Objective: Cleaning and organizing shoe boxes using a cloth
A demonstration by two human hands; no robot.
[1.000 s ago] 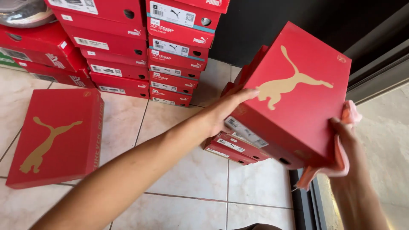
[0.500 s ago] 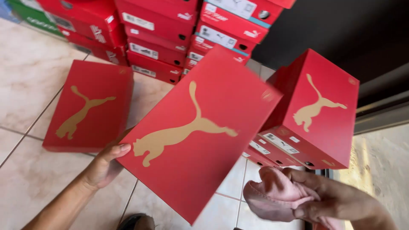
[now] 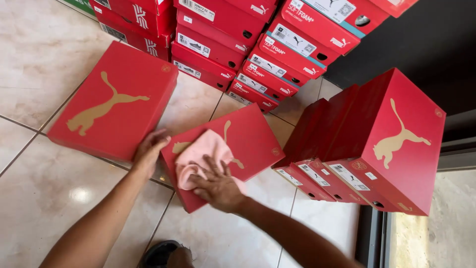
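Observation:
A red shoebox (image 3: pixel 250 141) with a gold animal emblem on its lid lies flat on the tiled floor in front of me. My right hand (image 3: pixel 217 184) presses a pink cloth (image 3: pixel 201 154) flat onto the lid, fingers spread over the cloth. My left hand (image 3: pixel 148 151) grips the box's left edge. A second red shoebox (image 3: pixel 116 101) lies flat just to the left, touching the one I hold.
A short stack of red shoeboxes (image 3: pixel 391 144) stands at the right beside a dark door frame (image 3: pixel 372 233). A taller wall of stacked red boxes (image 3: pixel 258 39) runs along the back. A dark shoe tip (image 3: pixel 161 253) shows at the bottom on the beige tiles (image 3: pixel 44 193).
The box was lifted off the right stack, carried across and set down on the floor. My right hand, which held the cloth bunched, now presses it on the lid.

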